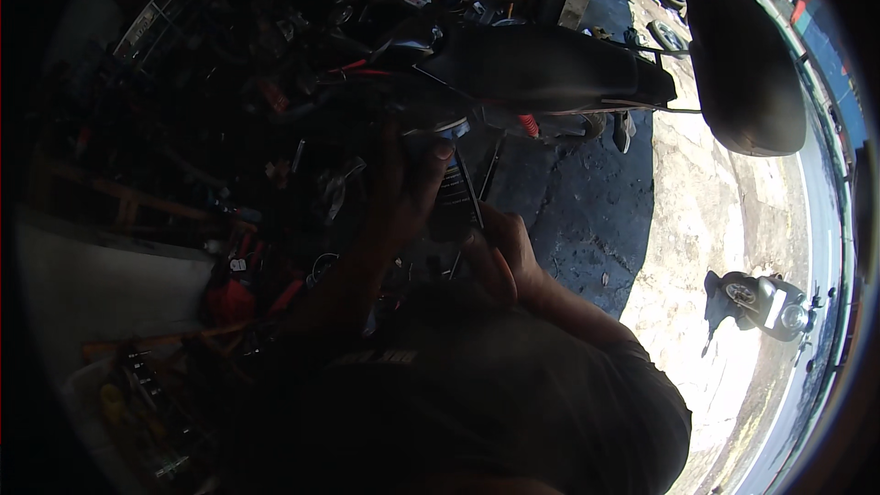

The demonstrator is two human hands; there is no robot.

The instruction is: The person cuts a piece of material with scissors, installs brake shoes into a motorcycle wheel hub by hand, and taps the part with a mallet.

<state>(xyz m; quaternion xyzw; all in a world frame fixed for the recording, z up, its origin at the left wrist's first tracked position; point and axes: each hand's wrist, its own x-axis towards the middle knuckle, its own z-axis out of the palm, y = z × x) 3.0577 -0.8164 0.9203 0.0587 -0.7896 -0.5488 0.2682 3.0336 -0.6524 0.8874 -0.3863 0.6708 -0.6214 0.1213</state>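
A dark container with pale print and a bit of blue at its top is held up in the middle, between the two hands. The left hand is on its left side, with the thumb at its upper end. Those fingers are lost in the shade, so I can't tell how far they close. The right hand is lower, on the other side, curled shut around a long thin tool with a reddish handle. The tool's thin part lies along the container's right edge. The container's bottom is too dark to make out.

Just past the hands is a motorbike with a long black seat and a red spring. Its front is hard to see.

The floor is dark gray and rough. On the right it meets bright, sunny ground, where a scooter is parked near a road. A tire lies farther up.

On the left, the room is very dark. Red things sit by a pale surface, and the rim of the view cuts off the corners.
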